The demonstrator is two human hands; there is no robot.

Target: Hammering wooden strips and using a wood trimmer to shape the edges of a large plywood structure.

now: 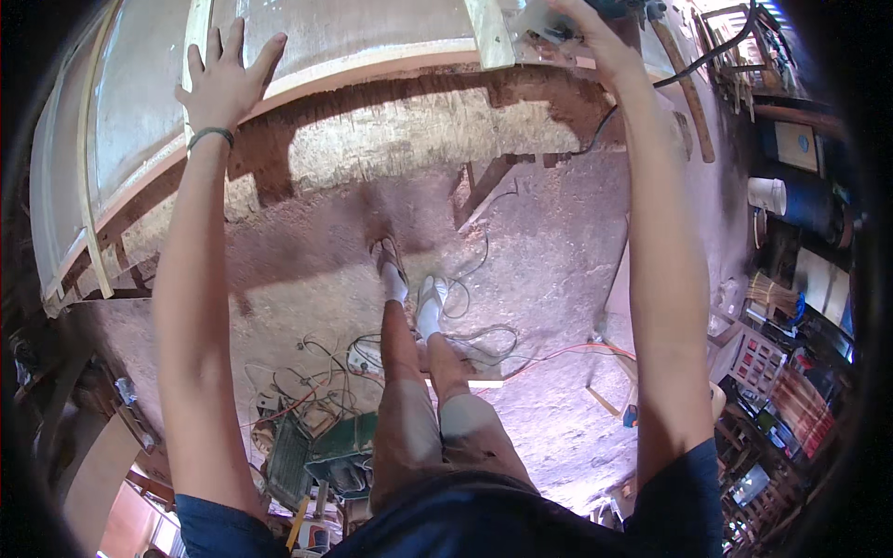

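Slats (490, 35) across panel (372, 28); remainder unclear.
My left hand (226, 88), 11 o'clock: fingers splayed, empty; right hand (606, 46), 1 o'clock, at clear-based tool (544, 26), grip unclear.

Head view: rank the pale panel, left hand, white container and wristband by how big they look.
Largest to smallest:
Pale panel
Left hand
White container
Wristband
Apparent size only; real sizes stay unsure.
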